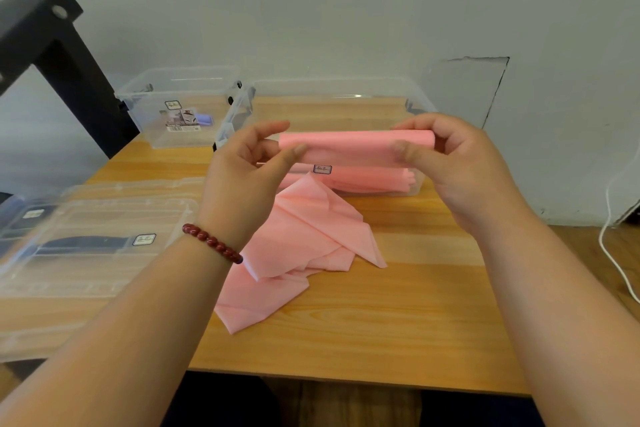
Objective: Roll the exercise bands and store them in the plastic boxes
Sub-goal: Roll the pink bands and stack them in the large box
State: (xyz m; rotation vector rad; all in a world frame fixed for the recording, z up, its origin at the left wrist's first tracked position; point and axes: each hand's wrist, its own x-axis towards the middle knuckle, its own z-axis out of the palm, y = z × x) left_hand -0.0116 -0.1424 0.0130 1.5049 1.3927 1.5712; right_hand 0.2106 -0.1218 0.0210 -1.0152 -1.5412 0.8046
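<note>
A pink exercise band (349, 144) is held up above the table as a partly rolled tube, and its loose tail (298, 246) drapes down onto the wood. My left hand (249, 166) pinches the roll's left end between thumb and fingers. My right hand (446, 156) grips its right end. Behind the roll stands a clear plastic box (408, 97) with pink rolled bands (367, 178) lying in it. A second clear box (152, 94) at the back left holds a label card and a small purple item.
Clear plastic lids (86, 239) lie stacked at the left, over dark blue bands. A black metal frame (52, 45) rises at the far left. A white cable (616, 253) hangs at the right edge. The wooden table (381, 322) ends near my body.
</note>
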